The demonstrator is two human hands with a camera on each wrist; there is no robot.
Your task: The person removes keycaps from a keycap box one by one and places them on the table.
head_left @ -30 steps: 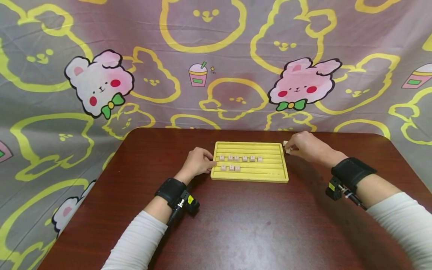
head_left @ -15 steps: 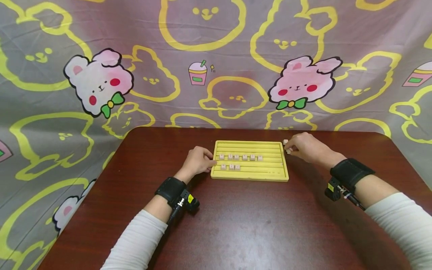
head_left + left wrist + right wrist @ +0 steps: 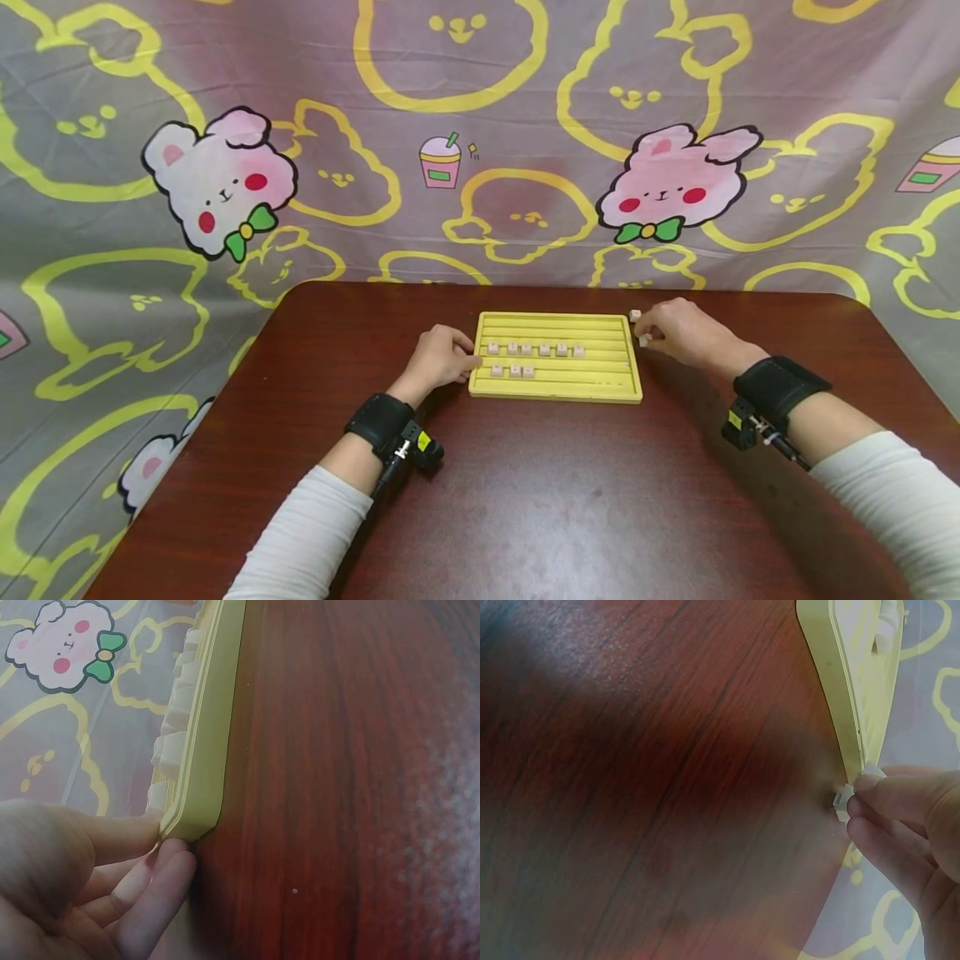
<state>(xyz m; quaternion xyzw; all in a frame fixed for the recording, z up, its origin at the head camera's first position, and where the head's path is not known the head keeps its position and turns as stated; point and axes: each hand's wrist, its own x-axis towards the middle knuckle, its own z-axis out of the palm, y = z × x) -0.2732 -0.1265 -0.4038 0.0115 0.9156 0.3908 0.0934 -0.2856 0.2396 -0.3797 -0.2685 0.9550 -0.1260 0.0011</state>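
Observation:
A shallow yellow ridged tray (image 3: pixel 558 390) lies on the table, bearing two rows of small white blocks (image 3: pixel 544 350) with dark marks on top. At its left edge, my left hand (image 3: pixel 441 358) grips the rim; the left wrist view shows the thumb above and fingers (image 3: pixel 161 889) below the corner. Just past the tray's right side, my right hand (image 3: pixel 686 332) pinches a small white block (image 3: pixel 844 803) near the tabletop. Another white block (image 3: pixel 635 316) lies behind those fingertips, by the tray's far right corner. The marks are too small to read.
The dark reddish-brown table (image 3: pixel 525 500) extends in front of the tray and to both sides. A patterned cloth (image 3: pixel 510 125) hangs behind the table's far edge. Each wrist wears a black strap (image 3: pixel 783 387) with a small camera.
My right hand and the block at its fingertips have shifted slightly right and towards me, leaving the other block more exposed. The left hand has stayed on the tray.

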